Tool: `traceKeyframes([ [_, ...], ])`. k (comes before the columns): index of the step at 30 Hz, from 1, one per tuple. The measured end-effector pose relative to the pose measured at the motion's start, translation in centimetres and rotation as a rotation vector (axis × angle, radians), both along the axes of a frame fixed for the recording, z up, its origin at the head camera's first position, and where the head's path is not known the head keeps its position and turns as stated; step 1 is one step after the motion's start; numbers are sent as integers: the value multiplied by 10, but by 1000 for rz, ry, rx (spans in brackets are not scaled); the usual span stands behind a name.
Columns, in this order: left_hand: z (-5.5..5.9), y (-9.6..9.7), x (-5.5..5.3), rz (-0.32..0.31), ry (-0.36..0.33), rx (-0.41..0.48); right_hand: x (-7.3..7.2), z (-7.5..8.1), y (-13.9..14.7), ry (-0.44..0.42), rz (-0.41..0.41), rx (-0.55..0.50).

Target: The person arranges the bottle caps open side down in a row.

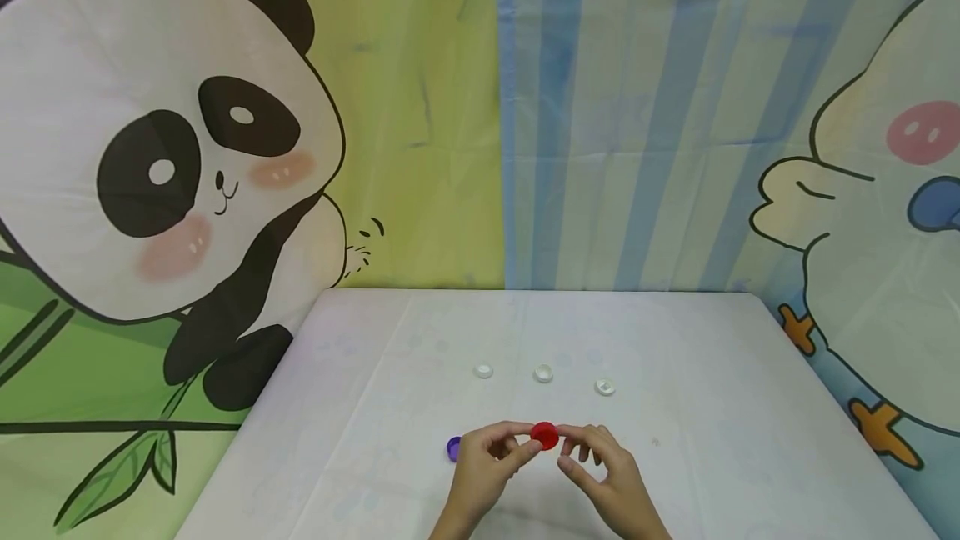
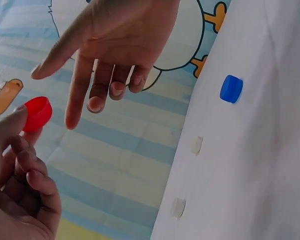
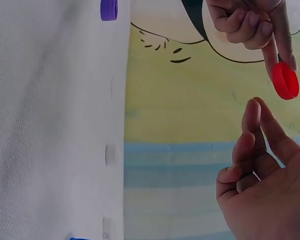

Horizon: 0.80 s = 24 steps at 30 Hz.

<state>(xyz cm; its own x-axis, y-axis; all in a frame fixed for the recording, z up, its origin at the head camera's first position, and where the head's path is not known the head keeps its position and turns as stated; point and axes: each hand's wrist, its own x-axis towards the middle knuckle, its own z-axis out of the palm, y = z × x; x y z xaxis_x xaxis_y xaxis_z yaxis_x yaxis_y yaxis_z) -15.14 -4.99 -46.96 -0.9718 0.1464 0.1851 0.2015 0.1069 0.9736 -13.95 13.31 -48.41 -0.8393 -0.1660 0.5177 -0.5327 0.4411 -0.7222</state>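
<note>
A red bottle cap (image 1: pixel 545 436) is up off the table, pinched between the thumb and index finger of my left hand (image 1: pixel 483 463). Its hollow side shows in the right wrist view. My right hand (image 1: pixel 609 477) is beside the cap with its thumb and index finger spread apart; in the left wrist view this hand (image 2: pixel 125 37) has a gap between its fingers and the cap. A purple bottle cap (image 1: pixel 453 448) lies by my left hand, partly covered by it. On the table is a blue bottle cap (image 2: pixel 231 89), hidden behind my right hand in the head view.
Three white caps, the left one (image 1: pixel 483 371), the middle one (image 1: pixel 543 373) and the right one (image 1: pixel 604 387), lie in a row farther back on the white-covered table (image 1: pixel 375 473). Printed cloth with a panda (image 1: pixel 247 290) hangs behind the table.
</note>
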Motion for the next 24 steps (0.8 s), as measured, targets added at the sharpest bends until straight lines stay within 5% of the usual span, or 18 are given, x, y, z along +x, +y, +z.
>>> traceKeyframes([
  [7, 18, 1, 7, 11, 533, -79, -1, 0, 1, -108, 106, -84],
  [10, 17, 1, 7, 17, 695, -126, -1, 3, 3, -138, 171, -127],
  [18, -8, -2, -4, 1, 818, -197, -3, 1, 6, -169, 251, -165],
  [24, -12, -3, -6, -26, 862, -199, -2, 2, 5, -187, 278, -176],
])
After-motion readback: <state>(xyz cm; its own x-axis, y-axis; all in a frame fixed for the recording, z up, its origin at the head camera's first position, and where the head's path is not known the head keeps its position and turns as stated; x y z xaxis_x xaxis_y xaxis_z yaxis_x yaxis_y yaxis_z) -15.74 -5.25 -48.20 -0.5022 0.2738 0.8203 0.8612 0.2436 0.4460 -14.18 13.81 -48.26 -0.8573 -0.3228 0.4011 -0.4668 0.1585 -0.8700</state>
